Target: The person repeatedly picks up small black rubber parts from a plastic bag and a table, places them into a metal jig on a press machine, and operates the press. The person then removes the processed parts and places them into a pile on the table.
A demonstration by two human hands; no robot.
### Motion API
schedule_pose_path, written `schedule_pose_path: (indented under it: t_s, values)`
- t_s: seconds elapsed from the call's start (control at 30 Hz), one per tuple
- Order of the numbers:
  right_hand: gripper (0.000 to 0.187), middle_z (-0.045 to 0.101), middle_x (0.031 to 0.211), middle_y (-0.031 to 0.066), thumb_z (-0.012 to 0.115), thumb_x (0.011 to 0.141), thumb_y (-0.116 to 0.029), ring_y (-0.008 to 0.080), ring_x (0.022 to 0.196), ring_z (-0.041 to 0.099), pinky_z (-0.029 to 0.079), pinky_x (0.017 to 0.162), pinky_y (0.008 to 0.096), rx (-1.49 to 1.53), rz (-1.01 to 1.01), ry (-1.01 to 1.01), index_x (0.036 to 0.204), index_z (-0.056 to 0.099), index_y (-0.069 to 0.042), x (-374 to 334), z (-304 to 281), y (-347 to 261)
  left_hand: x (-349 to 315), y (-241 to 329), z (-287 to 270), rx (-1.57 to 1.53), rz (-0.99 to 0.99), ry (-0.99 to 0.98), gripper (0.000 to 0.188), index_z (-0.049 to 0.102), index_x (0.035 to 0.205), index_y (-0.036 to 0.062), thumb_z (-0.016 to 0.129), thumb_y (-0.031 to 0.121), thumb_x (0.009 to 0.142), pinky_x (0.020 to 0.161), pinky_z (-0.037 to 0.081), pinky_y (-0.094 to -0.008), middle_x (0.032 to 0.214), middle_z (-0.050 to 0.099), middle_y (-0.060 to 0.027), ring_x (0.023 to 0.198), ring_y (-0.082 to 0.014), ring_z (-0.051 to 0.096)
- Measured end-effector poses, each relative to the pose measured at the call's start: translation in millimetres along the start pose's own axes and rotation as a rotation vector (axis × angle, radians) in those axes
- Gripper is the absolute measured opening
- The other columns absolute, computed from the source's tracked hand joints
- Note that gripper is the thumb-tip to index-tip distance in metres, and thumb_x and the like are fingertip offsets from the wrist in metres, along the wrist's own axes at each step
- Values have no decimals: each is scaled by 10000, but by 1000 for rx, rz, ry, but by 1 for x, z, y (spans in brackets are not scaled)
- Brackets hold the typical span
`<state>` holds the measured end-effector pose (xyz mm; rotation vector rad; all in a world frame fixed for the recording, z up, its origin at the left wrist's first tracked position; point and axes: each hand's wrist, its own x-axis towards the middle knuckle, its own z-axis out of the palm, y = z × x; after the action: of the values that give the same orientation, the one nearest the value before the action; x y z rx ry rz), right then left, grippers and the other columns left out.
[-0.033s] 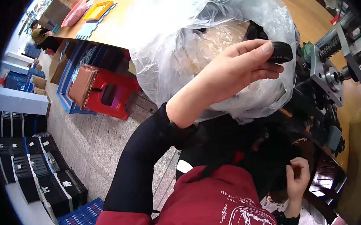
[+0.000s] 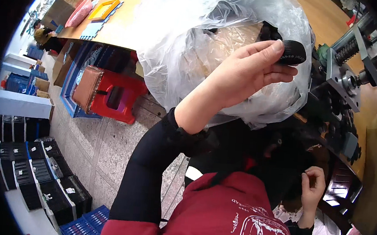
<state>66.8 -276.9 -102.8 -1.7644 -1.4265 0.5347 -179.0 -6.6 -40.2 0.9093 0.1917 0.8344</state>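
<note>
Over the clear plastic bag point(image 2: 165, 68), my left hand point(image 2: 248, 71) pinches a black ridged round cap point(image 2: 292, 53) between thumb and fingers. Pale lettering shows along the cap's side. Inside the open bag lie a crinkled see-through inner wrap point(image 2: 233, 38) and some black pieces point(image 2: 269, 32), partly covered by my hand. My right hand point(image 2: 313, 191) is low at the right, below the edge of the bench. Its fingers are curled in toward the thumb, and whatever they may hold cannot be made out.
A metal press with a spring point(image 2: 345, 78) stands on the wooden bench point(image 2: 331, 16) at the right. To the left are a red stool point(image 2: 115, 99), stacked black crates point(image 2: 53, 182), an orange frame point(image 2: 104, 10) and a pink basin point(image 2: 79, 13). A person point(image 2: 43, 36) is far off.
The black cap has tilted slightly in my left hand, so more of its lettering shows. Both hands stay almost in place.
</note>
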Motion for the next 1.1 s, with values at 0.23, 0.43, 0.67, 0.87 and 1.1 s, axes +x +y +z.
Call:
schedule_pose_path:
  t_s: [0.23, 0.43, 0.67, 0.87, 1.1]
  values:
    - [129, 560, 845, 70, 547, 942, -105, 132, 732, 511, 423, 683, 243, 54, 13, 16, 852, 537, -13, 5, -21, 15, 2, 4, -2, -114, 34, 2, 545, 434, 1332, -47, 361, 402, 1032, 1037, 453, -414, 1290, 528, -258, 1179, -321, 558]
    - [126, 554, 876, 22, 474, 998, -90, 86, 776, 490, 415, 713, 216, 114, 10, 256, 941, 556, -15, 36, -30, 23, -3, 1, 20, 617, 448, 361, 430, 504, 1323, -7, 605, 186, 952, 875, 486, -285, 1132, 617, -100, 993, -148, 604]
    - [91, 596, 946, 21, 584, 944, -74, 104, 883, 557, 450, 815, 242, 385, 134, 239, 1025, 577, -34, 49, -16, 14, 14, -15, 48, 634, 489, 308, 426, 523, 1308, -5, 624, 192, 944, 816, 475, -261, 1120, 623, -86, 938, -121, 604]
    - [712, 480, 1333, 166, 706, 861, -97, 240, 1229, 498, 455, 977, 341, 894, 152, -553, 1436, 287, -63, 63, 62, -35, 60, -24, 80, 588, 625, 257, 500, 496, 1305, -17, 709, 143, 883, 732, 449, -175, 969, 640, -36, 830, -50, 584]
    - [483, 596, 1103, 78, 738, 861, -205, 132, 1022, 564, 460, 920, 279, 1092, 212, -507, 1230, 505, 1, 81, 86, -79, 89, -38, 71, 1192, 903, 349, 525, 566, 1261, 43, 784, 134, 792, 765, 508, -248, 1121, 609, -100, 931, -142, 624]
